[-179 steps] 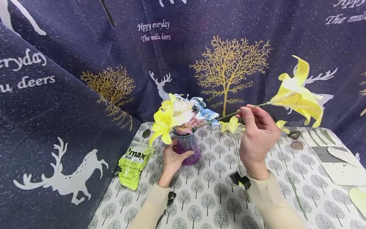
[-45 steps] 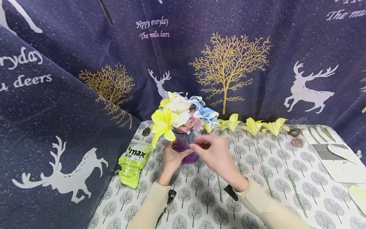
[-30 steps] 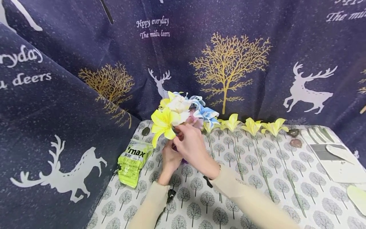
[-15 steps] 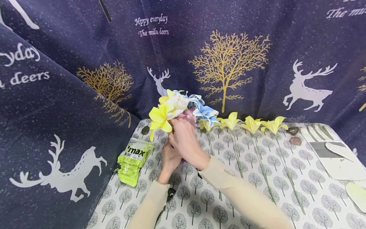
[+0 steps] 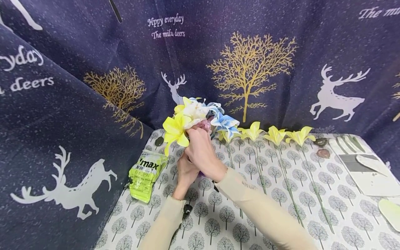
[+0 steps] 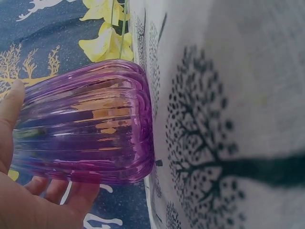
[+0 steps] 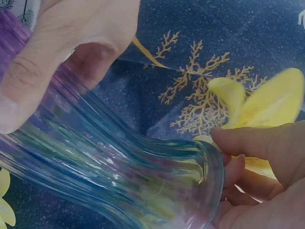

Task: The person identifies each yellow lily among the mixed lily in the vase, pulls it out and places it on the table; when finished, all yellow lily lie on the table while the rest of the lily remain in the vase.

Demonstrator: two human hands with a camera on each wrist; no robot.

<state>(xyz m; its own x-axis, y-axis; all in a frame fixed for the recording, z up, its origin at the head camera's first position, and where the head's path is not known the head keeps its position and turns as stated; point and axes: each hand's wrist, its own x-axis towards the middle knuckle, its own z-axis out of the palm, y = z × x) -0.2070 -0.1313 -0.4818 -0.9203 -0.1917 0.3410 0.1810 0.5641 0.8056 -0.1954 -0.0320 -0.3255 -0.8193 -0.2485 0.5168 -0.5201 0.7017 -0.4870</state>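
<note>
A ribbed glass vase [image 6: 95,119], purple at its base and blue toward the mouth, stands on the tree-print cloth. My left hand [image 5: 186,170] grips its body, thumb on one side and fingers on the other. At the vase's rim, my right hand [image 5: 201,146] has its fingers curled just under the blossom of a yellow lily [image 5: 174,130], pinching it near the stem; the stem itself is hidden. A white flower [image 5: 196,110], a pink flower [image 5: 204,125] and blue lilies [image 5: 225,123] rise from the vase. In the head view my hands cover most of the glass.
Several yellow lilies [image 5: 275,136] lie in a row right of the vase, green stems toward me. A green-yellow bag [image 5: 145,173] and a dark stone [image 5: 159,141] are on the left. Far right are a brown stone [image 5: 323,153] and white-grey gloves [image 5: 359,166].
My right hand has released the yellow lily it held by its stem earlier, which now lies in the row. It has moved left to the vase's rim. My left hand has kept its hold.
</note>
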